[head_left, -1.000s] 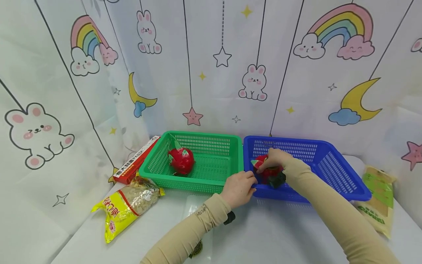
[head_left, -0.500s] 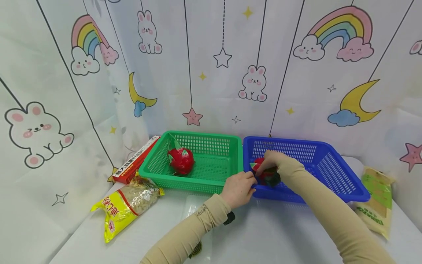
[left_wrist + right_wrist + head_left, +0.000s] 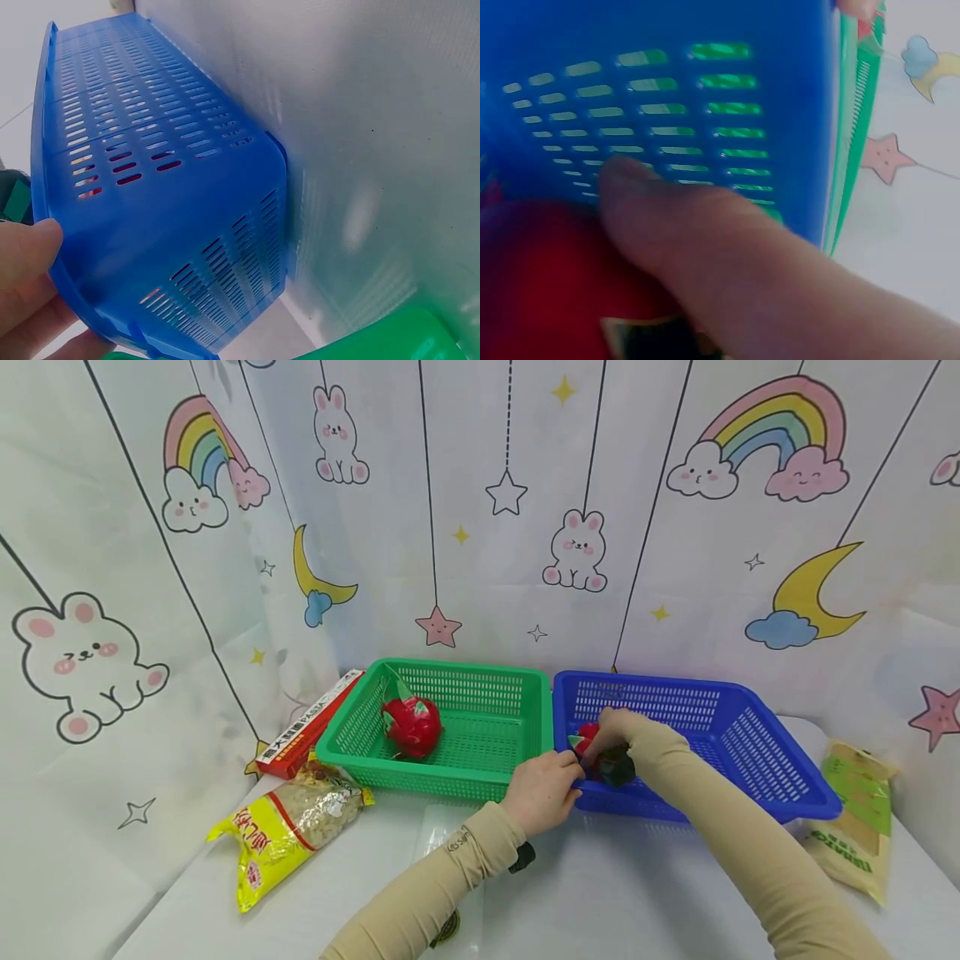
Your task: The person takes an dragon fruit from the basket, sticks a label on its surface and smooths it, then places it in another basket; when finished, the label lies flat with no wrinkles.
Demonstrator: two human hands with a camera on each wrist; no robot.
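Under the right grip (image 3: 619,732), curled round it, sits the red dragon fruit (image 3: 540,277), inside the blue basket (image 3: 767,752); nearby, the left grip (image 3: 542,791) pinches that basket's rim. The fruit looks slick, firm, probably light; I'd cup its round middle.

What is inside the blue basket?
A red dragon fruit at the left end, partly hidden by the right hand on it. What lies beneath them is covered.

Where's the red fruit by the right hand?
In the head view, the red fruit is inside the blue basket, at its left end beside the green basket, under the right hand.
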